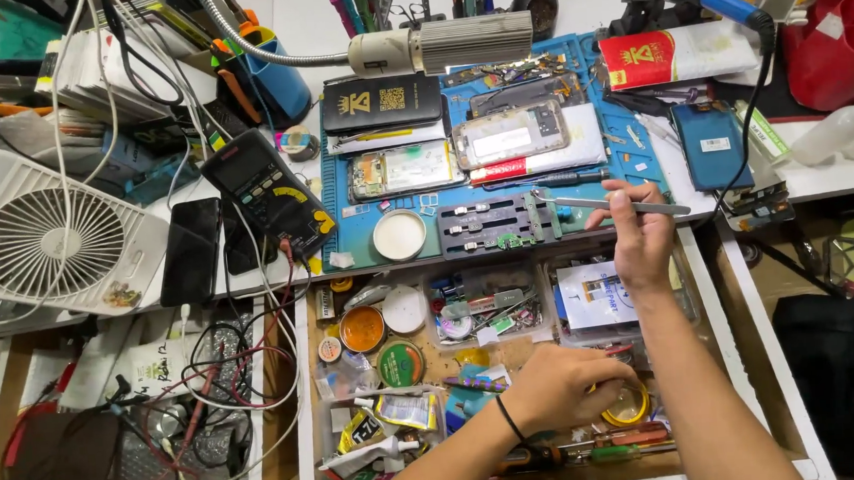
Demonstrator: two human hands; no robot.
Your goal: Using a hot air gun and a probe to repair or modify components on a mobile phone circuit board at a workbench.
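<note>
My right hand (641,241) hovers at the front edge of the blue work mat (349,236) and pinches metal tweezers (612,204) that lie level, tips pointing left. Just left of it sits a grey metal holder (490,225) with a small circuit board in it. My left hand (559,387) reaches down into the open drawer (692,284) and touches a roll of yellow tape (629,407); whether it grips it I cannot tell. Opened phones (509,133) lie further back on the mat.
A multimeter (269,192) and a dark phone (191,250) lie left of the mat, beside a white fan (52,238). A gooseneck lamp (441,46) hangs over the mat. The drawer holds tins, tubes and small parts. A cable-filled drawer (163,400) is at lower left.
</note>
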